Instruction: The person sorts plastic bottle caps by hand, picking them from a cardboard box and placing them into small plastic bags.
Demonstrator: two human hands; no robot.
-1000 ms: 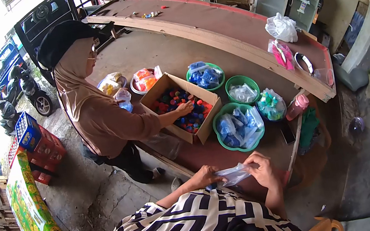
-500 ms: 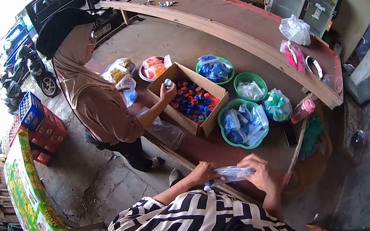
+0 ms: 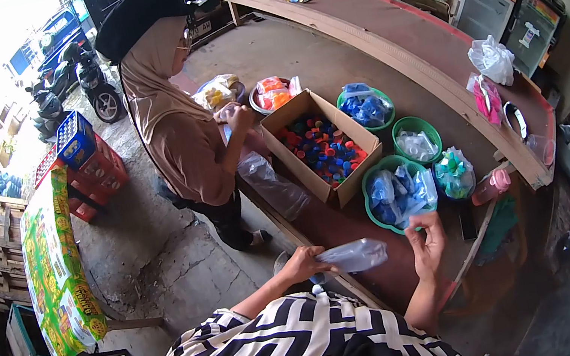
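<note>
My left hand (image 3: pixel 302 265) is closed around one end of a clear plastic bag (image 3: pixel 354 256), which points to the right above the table's near edge. My right hand (image 3: pixel 427 238) is raised just right of the bag and apart from it. Its thumb and fingers are pinched together; whatever may be between them is too small to make out. Behind my right hand stands a green basin (image 3: pixel 373 217) with bags of blue pieces (image 3: pixel 400 190). An open cardboard box (image 3: pixel 356 184) full of red, blue and black bottle caps (image 3: pixel 321 145) sits farther back.
A co-worker (image 3: pixel 184 146) stands at the left, hands around a small bag. Other basins hold blue bags (image 3: pixel 364 107), clear bags (image 3: pixel 416 145) and orange bags (image 3: pixel 273 91). A bag of green pieces (image 3: pixel 455 172), a pink bottle (image 3: pixel 491 187) and a phone (image 3: pixel 468 226) lie at the right.
My right hand has let go of the bag's right end and moved up and right. The co-worker's hand has moved from above the box back to the small bag. The view has shifted.
</note>
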